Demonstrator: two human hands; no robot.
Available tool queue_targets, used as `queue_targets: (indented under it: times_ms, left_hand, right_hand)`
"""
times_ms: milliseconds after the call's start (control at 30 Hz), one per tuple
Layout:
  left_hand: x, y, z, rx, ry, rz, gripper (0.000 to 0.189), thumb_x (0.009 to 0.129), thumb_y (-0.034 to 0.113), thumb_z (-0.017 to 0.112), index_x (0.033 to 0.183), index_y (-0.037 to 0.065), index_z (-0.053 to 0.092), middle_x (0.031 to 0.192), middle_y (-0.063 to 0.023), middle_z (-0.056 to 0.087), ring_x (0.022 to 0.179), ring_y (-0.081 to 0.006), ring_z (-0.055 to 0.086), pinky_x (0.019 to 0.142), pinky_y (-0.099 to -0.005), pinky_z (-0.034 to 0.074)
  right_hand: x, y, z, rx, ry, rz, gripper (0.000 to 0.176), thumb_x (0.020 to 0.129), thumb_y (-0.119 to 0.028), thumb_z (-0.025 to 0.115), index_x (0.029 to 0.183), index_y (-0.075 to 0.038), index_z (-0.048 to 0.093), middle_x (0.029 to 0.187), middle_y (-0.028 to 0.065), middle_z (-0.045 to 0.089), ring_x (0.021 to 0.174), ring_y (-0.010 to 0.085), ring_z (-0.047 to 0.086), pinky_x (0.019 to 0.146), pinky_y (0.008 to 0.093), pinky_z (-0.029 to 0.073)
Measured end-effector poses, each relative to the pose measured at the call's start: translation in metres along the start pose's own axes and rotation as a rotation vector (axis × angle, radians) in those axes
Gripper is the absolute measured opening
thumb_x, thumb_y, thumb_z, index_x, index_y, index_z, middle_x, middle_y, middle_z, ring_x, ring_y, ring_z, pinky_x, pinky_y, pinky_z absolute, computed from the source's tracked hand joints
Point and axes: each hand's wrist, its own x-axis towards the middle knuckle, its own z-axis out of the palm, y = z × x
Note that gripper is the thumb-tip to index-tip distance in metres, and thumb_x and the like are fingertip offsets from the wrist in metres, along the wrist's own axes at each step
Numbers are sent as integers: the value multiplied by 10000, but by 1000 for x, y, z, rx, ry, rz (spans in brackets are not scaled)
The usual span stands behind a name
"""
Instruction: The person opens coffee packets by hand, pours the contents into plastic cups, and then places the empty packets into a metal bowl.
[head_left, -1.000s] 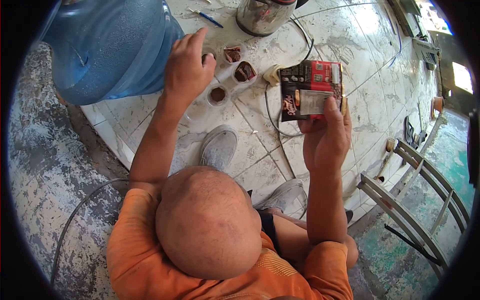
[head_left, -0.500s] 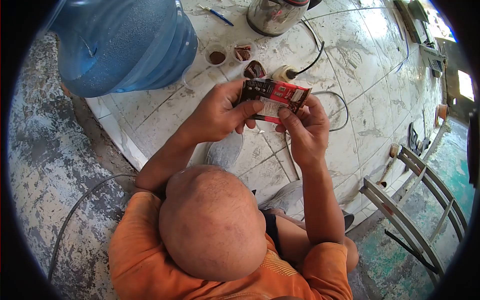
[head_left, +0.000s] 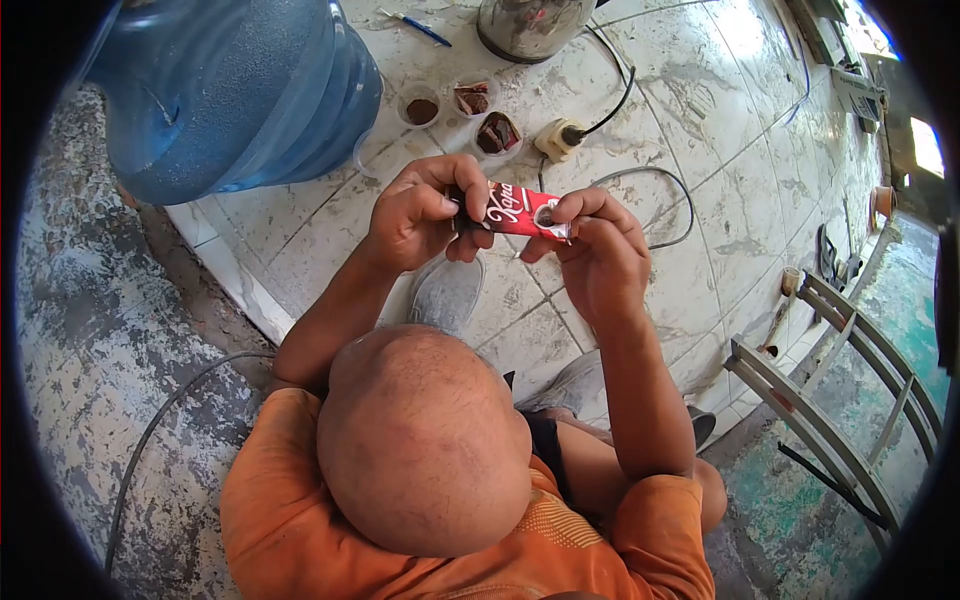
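Observation:
A red and dark sachet (head_left: 518,205) with white lettering is stretched between my two hands over the tiled floor. My left hand (head_left: 415,212) pinches its dark end, the fingers curled over it. At the opposite end, my right hand (head_left: 605,235) grips the red edge between thumb and fingers. Just beyond stand small clear cups: one holds brown powder (head_left: 421,111), and two others, a back cup (head_left: 471,98) and a front cup (head_left: 497,136), hold brown and red contents I cannot fully make out.
A large blue water jug (head_left: 250,100) stands at the left. An electric kettle (head_left: 535,28) is at the back, near a blue pen-like tool (head_left: 420,28). A cream socket (head_left: 558,141) with a black plug lies right of the cups. A metal frame (head_left: 830,400) lies at the right.
The sachet has been turned, from its printed text panel to the side with large white lettering. Both hands have shifted their grip to its ends. The camera view has moved slightly.

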Motion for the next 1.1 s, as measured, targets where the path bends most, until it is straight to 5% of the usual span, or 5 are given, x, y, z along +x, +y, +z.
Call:
queue_targets:
  times_ms: [333,667,767,900,1100]
  left_hand:
    - [-8,7,21,591,203,62,121,1059,144,617,1104,38,654,870,-24,685,661,-58,573,599,-229,474]
    - [-10,15,-57,613,346,165,120,1052,76,599,1137,36,673,903,-57,714,730,-105,685,600,-245,533]
    - [1,12,-69,1152,745,217,186,974,86,711,1155,44,711,895,-53,736,719,-118,702,608,-256,529]
    - [7,8,-77,1434,862,449,355,863,59,777,1206,19,692,975,-127,730,673,-198,717,651,-319,565]
    - [0,1,-80,1558,921,300,393,855,63,762,1239,32,681,1112,-149,682,707,-229,712,709,-352,572]
  right_hand:
    - [8,-18,18,-613,88,-7,370,962,34,664,1316,46,555,1005,147,743,901,129,695,806,262,557]
    - [68,18,38,-1039,19,-166,218,938,-45,609,1085,-3,764,800,131,759,730,165,744,676,302,559]
    - [97,33,43,-1153,78,-300,213,925,-82,632,1076,-27,772,816,177,756,739,245,757,698,340,566]
    - [135,54,47,-1340,101,-482,165,910,-94,627,994,-37,757,866,207,746,783,382,730,737,445,564]
    - [162,67,54,-1579,54,-536,141,903,-138,624,922,-41,724,884,212,735,845,423,708,774,511,556]
